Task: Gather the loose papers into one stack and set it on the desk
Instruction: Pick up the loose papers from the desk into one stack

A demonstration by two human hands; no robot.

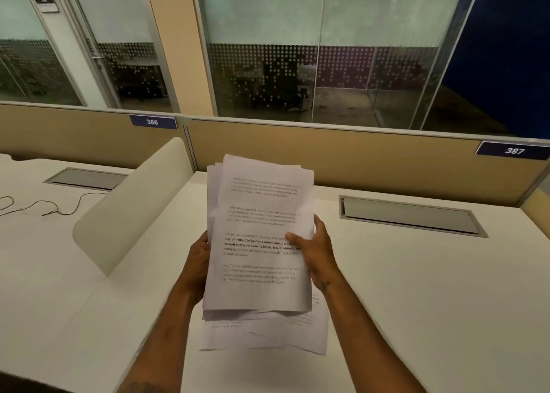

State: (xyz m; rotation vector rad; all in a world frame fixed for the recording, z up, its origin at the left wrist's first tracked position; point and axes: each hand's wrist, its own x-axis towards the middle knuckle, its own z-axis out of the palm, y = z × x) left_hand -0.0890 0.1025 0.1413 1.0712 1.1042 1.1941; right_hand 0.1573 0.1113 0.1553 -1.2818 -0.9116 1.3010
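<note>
Though uneven, paper stack [259,238] between both hands' fingers [293,238].

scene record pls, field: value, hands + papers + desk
left hand: grips the left edge of the held stack
right hand: grips the right edge, thumb on the front sheet
held stack: printed sheets, raised over the desk, edges uneven
loose sheets: under the held stack, apparently flat on the desk, not yet gathered
desk: white, grey hatch at right rear
divider: white panel, left of the hands
cable: on the neighbouring desk
</note>
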